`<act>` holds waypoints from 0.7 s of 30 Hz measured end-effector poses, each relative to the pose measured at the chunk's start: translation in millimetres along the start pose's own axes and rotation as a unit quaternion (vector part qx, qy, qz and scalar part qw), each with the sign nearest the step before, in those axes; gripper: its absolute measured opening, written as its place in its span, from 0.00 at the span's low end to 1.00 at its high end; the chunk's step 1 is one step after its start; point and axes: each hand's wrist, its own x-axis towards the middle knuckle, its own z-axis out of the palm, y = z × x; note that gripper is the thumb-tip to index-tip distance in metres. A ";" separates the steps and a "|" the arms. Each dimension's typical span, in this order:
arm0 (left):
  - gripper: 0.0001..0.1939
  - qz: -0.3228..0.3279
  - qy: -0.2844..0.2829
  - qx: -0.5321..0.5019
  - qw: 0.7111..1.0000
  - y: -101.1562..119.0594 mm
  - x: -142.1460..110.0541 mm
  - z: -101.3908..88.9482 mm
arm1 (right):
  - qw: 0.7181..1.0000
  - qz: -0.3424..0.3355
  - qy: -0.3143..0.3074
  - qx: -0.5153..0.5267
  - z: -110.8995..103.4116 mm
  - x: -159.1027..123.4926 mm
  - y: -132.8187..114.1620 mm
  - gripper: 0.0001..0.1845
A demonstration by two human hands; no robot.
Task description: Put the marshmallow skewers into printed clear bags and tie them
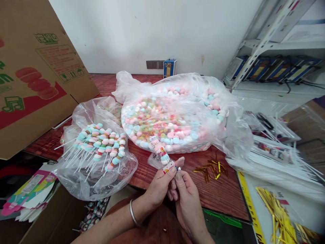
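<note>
My left hand (158,188), with a silver bracelet on its wrist, is closed around the lower part of a wrapped marshmallow skewer (164,156). Its clear wrapper has coloured print, and it tilts up and away to the left. My right hand (189,196) pinches close beside the left fingers, at the skewer's lower end. A small shiny bit shows there; what the right fingers hold is too hidden to name. Under the skewer lies a clear plastic wrapper (154,161). Several gold twist ties (212,169) are scattered on the table (228,193) to the right of my hands.
Unwrapped marshmallow skewers (103,142) are piled on a plastic bag (76,184) at left. Behind my hands lies a large bag of loose marshmallows (162,118). A cardboard box (38,78) stands at left. White sticks (286,162) and more gold ties (279,217) lie at right.
</note>
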 end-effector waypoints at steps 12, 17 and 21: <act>0.20 0.042 -0.029 -0.090 0.995 11.9 -8.0 -16.3 | 0.983 0.091 -0.022 0.161 0.7 6.1 -5.1 0.18; 0.23 0.041 0.046 -0.055 0.997 5.5 -6.8 -13.8 | 0.999 0.033 -0.025 -0.019 3.1 2.1 0.3 0.16; 0.19 0.100 0.078 0.011 0.992 5.7 -2.9 -15.4 | 0.975 -0.097 0.017 -0.198 -0.1 4.5 3.0 0.16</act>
